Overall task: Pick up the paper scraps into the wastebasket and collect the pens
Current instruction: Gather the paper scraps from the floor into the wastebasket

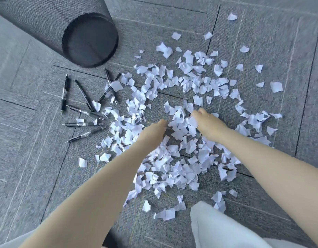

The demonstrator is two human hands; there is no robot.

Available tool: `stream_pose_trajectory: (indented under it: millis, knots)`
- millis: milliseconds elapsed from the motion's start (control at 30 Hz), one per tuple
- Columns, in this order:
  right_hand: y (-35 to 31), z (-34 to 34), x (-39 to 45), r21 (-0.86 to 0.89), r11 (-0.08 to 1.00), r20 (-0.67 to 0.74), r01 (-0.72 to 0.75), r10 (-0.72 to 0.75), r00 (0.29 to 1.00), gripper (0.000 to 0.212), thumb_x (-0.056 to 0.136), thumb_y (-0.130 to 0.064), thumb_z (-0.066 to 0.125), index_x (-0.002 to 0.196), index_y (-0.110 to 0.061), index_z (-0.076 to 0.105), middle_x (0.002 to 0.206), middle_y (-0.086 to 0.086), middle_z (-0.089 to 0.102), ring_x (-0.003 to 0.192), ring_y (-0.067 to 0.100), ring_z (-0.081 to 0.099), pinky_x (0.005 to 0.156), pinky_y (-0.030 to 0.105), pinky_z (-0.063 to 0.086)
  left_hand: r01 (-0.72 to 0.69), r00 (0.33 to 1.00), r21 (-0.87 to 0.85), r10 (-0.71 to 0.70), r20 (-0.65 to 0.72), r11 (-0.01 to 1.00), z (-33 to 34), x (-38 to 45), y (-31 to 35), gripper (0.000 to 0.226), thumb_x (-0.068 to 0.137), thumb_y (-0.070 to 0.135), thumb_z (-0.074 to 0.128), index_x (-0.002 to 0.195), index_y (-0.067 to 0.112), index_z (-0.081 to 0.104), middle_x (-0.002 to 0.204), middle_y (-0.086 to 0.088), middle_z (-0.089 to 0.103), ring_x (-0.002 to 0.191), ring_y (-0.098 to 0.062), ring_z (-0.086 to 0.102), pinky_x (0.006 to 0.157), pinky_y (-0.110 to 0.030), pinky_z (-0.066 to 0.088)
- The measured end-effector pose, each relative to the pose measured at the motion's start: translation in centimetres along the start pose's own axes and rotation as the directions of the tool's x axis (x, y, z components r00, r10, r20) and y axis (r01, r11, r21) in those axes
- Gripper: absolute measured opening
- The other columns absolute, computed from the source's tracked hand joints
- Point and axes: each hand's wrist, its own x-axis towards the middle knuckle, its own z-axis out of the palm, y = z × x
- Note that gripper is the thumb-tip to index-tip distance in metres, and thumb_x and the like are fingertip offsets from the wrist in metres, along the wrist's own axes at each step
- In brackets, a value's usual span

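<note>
Step in hand: scrap pickup, early on, judged from how much paper is left. The torn white paper scraps (181, 111) are spread thick over the grey carpet tiles (261, 33), densest around the middle, with loose strays toward the far right and near edge. The black mesh wastebasket (90, 40) is seen far left, well apart from the pile; nothing can be made out inside it.

Hands: the left hand (152, 133) and right hand (208, 124) are set down in the middle of the pile, close together with a bunch of scraps between them. Both are touching paper. The fingers are curled inward, partly closed, as if a handful is being scooped together; whether any scraps are actually clamped cannot be told, since the fingertips are buried and blurred.

Next move, as a judgement: the bunch needs to be pressed between both palms, lifted without spilling, and carried left and away to the basket mouth.

The black pens (83, 108) are lying untouched on the carpet left of the pile, near the basket, some partly covered by scraps. Collection of them is not yet started.
</note>
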Motion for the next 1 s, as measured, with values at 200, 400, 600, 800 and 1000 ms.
stream_pose_trajectory:
  millis: [200,400,600,800,1000]
  knots:
    - [-2.6,-2.6,-1.4,0.429,0.903,0.097,-0.033,-0.009,0.995,0.011,0.097,-0.022,0.039,0.105,-0.015,0.041,0.079,-0.003,0.042,0.066,0.01,0.043,0.058,0.022,0.036,-0.081,0.995,-0.173,0.09,0.042,0.982,-5.1,-0.8,0.1,0.021,0.099,0.017,0.033,0.109,0.006,0.048,0.075,-0.002,0.05,0.052,-0.009,0.039,0.048,-0.021,0.038]
    - [-8.7,-8.8,-3.1,0.755,0.655,0.015,0.014,-0.039,0.999,0.047,0.095,-0.031,0.043,0.138,-0.024,0.026,0.112,-0.006,0.053,0.107,0.005,0.057,0.088,0.021,0.041,-0.144,0.988,-0.347,0.116,-0.101,0.927,-14.0,-4.9,0.4,0.022,0.098,0.021,0.035,0.114,0.012,0.048,0.081,0.001,0.053,0.051,-0.009,0.04,0.043,-0.018,0.036]
    - [-13.4,-16.2,-2.1,0.814,0.568,-0.153,0.117,0.016,0.988,0.05,0.094,-0.034,0.046,0.137,-0.011,0.035,0.072,0.014,0.065,0.063,0.002,0.046,0.091,0.035,0.043,-0.228,0.88,-0.641,-0.127,-0.458,0.733,-25.1,-8.1,-1.9,0.011,0.096,0.02,0.041,0.099,0.016,0.05,0.065,0.001,0.044,0.048,-0.011,0.039,0.031,-0.013,0.029]
    - [-18.3,-21.9,-1.3,0.807,0.541,-0.275,0.236,-0.009,0.961,0.014,0.095,-0.024,0.046,0.086,-0.016,0.052,0.049,-0.008,0.042,0.06,0.012,0.043,0.058,0.017,0.045,-0.318,0.738,-0.769,-0.364,-0.568,0.555,-35.3,-8.2,-4.7,0.014,0.096,0.014,0.038,0.108,0.019,0.045,0.074,0.003,0.042,0.059,-0.01,0.043,0.038,-0.014,0.038]
    - [-22.8,-27.0,1.8,0.891,0.347,-0.294,0.292,-0.05,0.955,0.013,0.094,-0.016,0.047,0.082,-0.016,0.05,0.074,-0.002,0.04,0.061,0.013,0.034,0.04,0.016,0.033,0.106,0.733,-0.282,-0.266,-0.626,0.954,-37.4,-5.0,-7.9,0.013,0.088,0.011,0.045,0.096,0.015,0.053,0.082,0.004,0.051,0.065,-0.006,0.05,0.048,-0.014,0.03]
